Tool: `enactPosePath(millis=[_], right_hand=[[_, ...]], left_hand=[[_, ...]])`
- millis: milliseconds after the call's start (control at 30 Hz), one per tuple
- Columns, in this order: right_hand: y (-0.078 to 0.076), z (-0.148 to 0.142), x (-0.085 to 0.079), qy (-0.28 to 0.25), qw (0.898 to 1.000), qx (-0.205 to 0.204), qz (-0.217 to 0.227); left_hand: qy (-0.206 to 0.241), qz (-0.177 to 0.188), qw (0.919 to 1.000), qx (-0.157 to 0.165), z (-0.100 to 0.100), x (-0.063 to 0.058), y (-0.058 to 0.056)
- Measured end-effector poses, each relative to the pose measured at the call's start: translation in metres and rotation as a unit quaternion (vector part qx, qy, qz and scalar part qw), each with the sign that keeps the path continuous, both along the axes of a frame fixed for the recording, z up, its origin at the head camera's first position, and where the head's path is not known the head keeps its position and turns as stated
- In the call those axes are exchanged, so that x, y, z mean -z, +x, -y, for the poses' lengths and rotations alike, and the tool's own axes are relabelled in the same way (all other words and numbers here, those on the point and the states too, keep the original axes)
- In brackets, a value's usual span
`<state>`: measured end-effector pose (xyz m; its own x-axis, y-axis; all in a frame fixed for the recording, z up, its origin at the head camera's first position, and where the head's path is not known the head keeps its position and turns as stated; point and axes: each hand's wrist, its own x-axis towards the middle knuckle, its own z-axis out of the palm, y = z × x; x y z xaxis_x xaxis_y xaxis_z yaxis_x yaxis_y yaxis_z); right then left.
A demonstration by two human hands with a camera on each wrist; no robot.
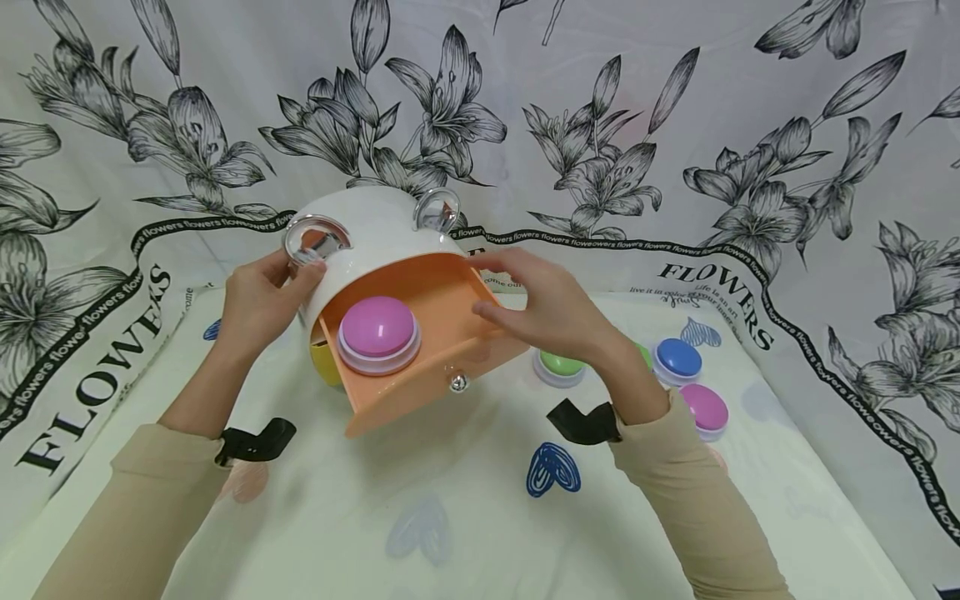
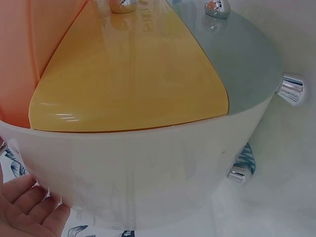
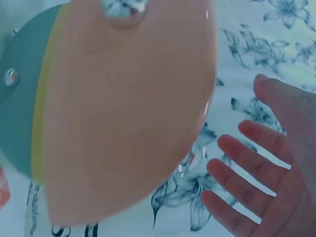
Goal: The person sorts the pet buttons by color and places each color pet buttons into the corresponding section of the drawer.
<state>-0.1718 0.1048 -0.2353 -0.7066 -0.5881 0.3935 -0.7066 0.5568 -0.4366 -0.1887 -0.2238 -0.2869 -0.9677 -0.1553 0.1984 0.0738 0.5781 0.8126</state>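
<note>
Left grip (image 1: 262, 304) pinches the white case (image 1: 375, 215) left of the orange drawer (image 1: 442, 296). I hold the right grip (image 1: 551, 304) spread, right of the drawer; inside it sits a pink dome (image 1: 378, 327).

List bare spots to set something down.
Bare: tablecloth between the sleeves, in front of the orange drawer; the drawer's floor between its pink button and right hand. Crowded: right of the drawer, with green button, blue button and another pink button.
</note>
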Motion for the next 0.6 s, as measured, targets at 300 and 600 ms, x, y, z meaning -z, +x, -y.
enactPosePath(millis=[300,600], right_hand=[[0.002,-0.050,0.029,-0.054,0.996,0.067,0.005],[-0.003,-0.101,0.060,-0.084,0.986,0.143,-0.002]], left_hand=[[-0.003,-0.008,1.0000,-0.003,-0.001,-0.001,0.001],[-0.004,-0.002,1.0000,-0.007,-0.001,0.000,0.000]])
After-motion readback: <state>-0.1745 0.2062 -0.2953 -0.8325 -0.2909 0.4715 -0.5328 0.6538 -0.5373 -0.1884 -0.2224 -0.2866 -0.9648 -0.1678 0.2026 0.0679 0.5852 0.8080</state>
